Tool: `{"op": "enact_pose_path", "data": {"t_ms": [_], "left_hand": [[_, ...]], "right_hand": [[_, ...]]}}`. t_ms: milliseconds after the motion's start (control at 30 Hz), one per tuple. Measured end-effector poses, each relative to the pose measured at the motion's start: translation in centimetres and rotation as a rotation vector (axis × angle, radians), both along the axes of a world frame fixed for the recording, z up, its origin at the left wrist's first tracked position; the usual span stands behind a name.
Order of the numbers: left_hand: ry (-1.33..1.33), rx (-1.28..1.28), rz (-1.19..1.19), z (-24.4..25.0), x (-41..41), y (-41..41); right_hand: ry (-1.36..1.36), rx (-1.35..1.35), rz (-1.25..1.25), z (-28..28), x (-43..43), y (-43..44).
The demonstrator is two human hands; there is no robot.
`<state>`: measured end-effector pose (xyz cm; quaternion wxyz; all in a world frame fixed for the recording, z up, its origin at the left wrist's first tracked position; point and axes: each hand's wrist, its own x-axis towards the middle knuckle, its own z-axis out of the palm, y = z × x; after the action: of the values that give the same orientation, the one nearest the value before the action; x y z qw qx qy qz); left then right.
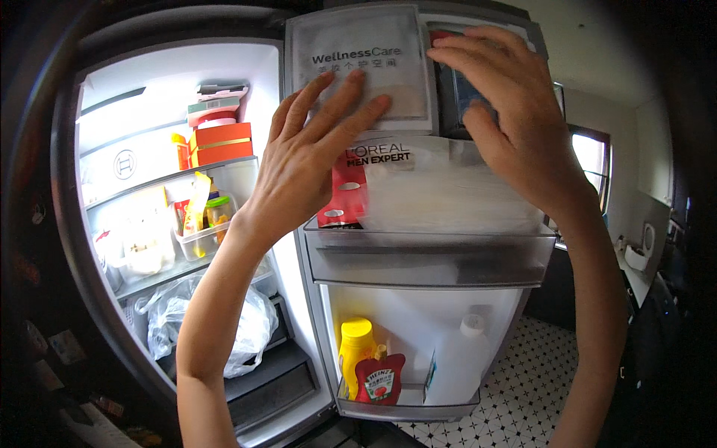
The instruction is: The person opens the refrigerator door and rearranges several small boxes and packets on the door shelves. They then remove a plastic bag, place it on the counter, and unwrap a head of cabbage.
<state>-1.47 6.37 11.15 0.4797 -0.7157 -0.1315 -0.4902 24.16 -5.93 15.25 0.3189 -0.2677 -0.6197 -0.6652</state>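
Note:
My left hand has its fingers spread over the front of a translucent door-compartment cover that bears printed writing. It holds nothing. My right hand is raised in front of the dark compartment beside that cover, with thumb and fingers apart. Part of that compartment is hidden behind the hand, and I cannot tell whether the fingertips touch its edge. Beneath both hands is a door bin. It holds a L'Oréal Men Expert red-and-clear package.
A Heinz ketchup pouch, a yellow bottle and a large white bottle stand in the lower door bin. Inside the refrigerator are an orange box, a clear food bin and a white plastic bag. Patterned floor lies right.

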Motion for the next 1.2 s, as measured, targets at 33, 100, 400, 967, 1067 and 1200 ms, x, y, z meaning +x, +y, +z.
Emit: {"op": "enact_pose_path", "data": {"t_ms": [33,100,400,967,1067,1200], "left_hand": [[0.000,-0.027,-0.104,-0.1,-0.1,-0.1],[-0.023,-0.041,-0.228,-0.5,-0.5,-0.4],[0.116,-0.341,-0.106,-5.0,-1.3,-1.9],[-0.220,-0.189,-0.580,-5.3,-0.4,-3.4],[-0.469,-0.302,-0.616,-6.5,-1.4,-2.7],[-0.498,-0.616,-0.718,-7.0,-0.5,-1.2]], "right_hand": [[0.002,0.000,-0.031,-0.1,0.0,0.1],[0.009,-0.003,-0.092,-0.4,0.0,0.4],[-0.142,-0.086,0.014,-0.7,-0.1,-1.7],[0.460,-0.664,0.137,-7.6,4.5,-5.8],[0.422,-0.528,0.113,-8.7,4.9,-5.8],[0.322,-0.275,0.144,-8.8,7.3,-5.3]]}}
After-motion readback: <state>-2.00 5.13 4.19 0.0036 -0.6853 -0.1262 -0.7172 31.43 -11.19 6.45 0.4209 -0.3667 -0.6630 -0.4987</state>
